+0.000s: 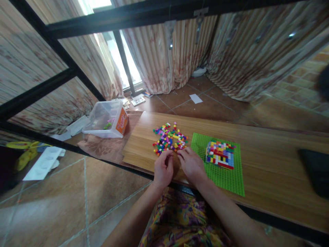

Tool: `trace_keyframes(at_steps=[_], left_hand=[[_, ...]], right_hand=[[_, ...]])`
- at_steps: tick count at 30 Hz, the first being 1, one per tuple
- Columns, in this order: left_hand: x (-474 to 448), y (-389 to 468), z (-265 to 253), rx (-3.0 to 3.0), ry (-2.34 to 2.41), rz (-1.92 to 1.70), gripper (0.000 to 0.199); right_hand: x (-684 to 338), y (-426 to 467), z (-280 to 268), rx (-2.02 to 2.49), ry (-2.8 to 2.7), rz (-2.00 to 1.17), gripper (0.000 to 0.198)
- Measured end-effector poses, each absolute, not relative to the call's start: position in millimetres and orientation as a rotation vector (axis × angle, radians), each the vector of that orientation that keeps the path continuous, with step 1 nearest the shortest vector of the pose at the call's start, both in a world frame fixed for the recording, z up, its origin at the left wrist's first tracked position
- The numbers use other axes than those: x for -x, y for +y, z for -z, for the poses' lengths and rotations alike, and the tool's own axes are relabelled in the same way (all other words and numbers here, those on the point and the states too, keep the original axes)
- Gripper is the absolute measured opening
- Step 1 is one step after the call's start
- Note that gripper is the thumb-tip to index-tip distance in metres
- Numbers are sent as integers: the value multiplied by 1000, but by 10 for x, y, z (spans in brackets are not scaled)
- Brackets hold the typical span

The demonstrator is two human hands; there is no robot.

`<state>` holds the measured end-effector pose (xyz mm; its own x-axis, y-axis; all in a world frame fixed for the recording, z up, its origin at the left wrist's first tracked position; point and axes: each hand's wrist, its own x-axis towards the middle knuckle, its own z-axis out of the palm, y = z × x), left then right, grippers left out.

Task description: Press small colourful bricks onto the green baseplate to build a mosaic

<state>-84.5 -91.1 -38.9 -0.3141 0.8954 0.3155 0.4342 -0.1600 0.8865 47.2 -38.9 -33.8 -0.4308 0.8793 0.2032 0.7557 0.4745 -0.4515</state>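
A loose pile of small coloured toy bricks [167, 139] lies on the wooden board. At its near edge is my left hand [163, 168], thumb and fingers drawn together; whatever they may pinch is too small to make out. My right hand [192, 165] lies a little to the right, its fingertips also closed together beside the pile, and any brick in them is hidden. To the right of it, a green baseplate [227, 183] carries a blocky multicoloured brick build [220, 155]. The two hands are close but apart.
A clear plastic box [99, 132] with an orange label and a few pieces inside stands at the board's left. The wooden board [267, 161] runs right to a dark flat object [313, 171]. A black metal frame [108, 20] and curtains [159, 61] are beyond.
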Motion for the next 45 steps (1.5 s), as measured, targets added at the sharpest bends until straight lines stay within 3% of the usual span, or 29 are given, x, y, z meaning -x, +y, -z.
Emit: trace_keyframes(at_steps=[9, 14, 25, 38, 45], left_hand=[[862, -855, 378, -1625, 1771, -1374, 22], [899, -669, 360, -1847, 1905, -1095, 29], [862, -579, 285, -1973, 2029, -631, 22], [808, -504, 70, -1884, 2169, -396, 20], [829, -569, 136, -1971, 2119, -556, 21]], right_hand=[[-567, -494, 394, 1264, -2291, -438, 24], [-570, -508, 383, 1262, -2182, -511, 28], [-735, -650, 273, 1228, -1864, -724, 20], [-667, -567, 333, 1341, -2021, -543, 23], [-696, -567, 326, 1351, -1943, -563, 24]])
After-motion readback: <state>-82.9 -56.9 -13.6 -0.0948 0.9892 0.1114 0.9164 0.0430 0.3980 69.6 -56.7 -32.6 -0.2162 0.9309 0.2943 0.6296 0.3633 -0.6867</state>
